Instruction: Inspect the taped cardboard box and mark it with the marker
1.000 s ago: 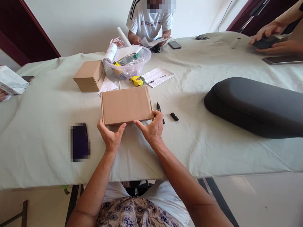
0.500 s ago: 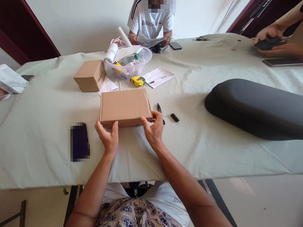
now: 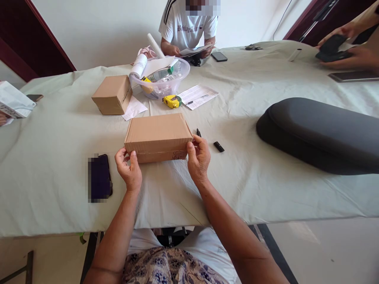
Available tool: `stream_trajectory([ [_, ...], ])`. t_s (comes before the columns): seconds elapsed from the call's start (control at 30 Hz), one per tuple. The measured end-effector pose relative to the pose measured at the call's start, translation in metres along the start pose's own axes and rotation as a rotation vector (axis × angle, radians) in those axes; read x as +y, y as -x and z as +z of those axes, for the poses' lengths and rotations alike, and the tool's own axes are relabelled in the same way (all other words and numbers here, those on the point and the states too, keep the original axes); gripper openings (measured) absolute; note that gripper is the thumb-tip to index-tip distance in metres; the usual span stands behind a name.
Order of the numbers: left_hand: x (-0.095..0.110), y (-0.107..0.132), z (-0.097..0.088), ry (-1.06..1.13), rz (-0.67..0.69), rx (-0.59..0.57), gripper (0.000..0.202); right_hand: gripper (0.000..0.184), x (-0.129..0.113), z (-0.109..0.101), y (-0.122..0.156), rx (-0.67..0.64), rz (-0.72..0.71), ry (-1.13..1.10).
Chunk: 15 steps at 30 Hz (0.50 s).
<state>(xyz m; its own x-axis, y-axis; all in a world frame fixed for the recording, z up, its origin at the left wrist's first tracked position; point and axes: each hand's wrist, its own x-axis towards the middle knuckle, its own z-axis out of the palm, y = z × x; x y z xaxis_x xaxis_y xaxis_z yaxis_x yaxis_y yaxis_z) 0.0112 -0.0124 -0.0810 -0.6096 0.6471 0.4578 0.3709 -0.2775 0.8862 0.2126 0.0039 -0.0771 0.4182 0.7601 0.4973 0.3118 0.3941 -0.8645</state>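
A closed brown cardboard box (image 3: pixel 156 132) is held between my two hands over the cloth-covered table, its near side facing me with dark print at the right end. My left hand (image 3: pixel 129 169) grips the box's near left corner, thumb on the front. On the opposite corner, my right hand (image 3: pixel 199 159) has its thumb against the front and its fingers round the side. Just beyond that hand lies an uncapped black marker (image 3: pixel 198 133), partly hidden by it. The marker's black cap (image 3: pixel 219 147) rests to the right.
A second carton (image 3: pixel 111 94), a yellow tape measure (image 3: pixel 172 101) and a plastic basin (image 3: pixel 161 88) stand beyond the box. A phone (image 3: pixel 100 178) lies left, a long black padded seat (image 3: pixel 319 136) right. A person (image 3: pixel 189 29) holds papers opposite; another person's hands (image 3: pixel 349 51) hold a dark object.
The box has tilted so more of its near side shows, and my hands have shifted outward to its corners. My right hand now covers more of the marker.
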Motion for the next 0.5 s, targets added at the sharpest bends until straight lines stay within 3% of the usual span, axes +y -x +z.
stream_trajectory([
  [0.2, 0.0011, -0.0075, -0.0037, 0.071, 0.034, 0.029, 0.041, 0.029, 0.0004, -0.0045, -0.0030, -0.067, -0.064, -0.066],
  [0.4, 0.0034, -0.0044, -0.0066, 0.100, 0.001, -0.173, 0.073, 0.047, 0.0012, -0.0047, -0.0011, -0.180, -0.049, -0.131],
  [0.5, 0.0051, -0.0042, -0.0056, 0.120, 0.025, -0.217, 0.085, 0.058, 0.0055, -0.0018, -0.0002, -0.190, -0.051, -0.168],
])
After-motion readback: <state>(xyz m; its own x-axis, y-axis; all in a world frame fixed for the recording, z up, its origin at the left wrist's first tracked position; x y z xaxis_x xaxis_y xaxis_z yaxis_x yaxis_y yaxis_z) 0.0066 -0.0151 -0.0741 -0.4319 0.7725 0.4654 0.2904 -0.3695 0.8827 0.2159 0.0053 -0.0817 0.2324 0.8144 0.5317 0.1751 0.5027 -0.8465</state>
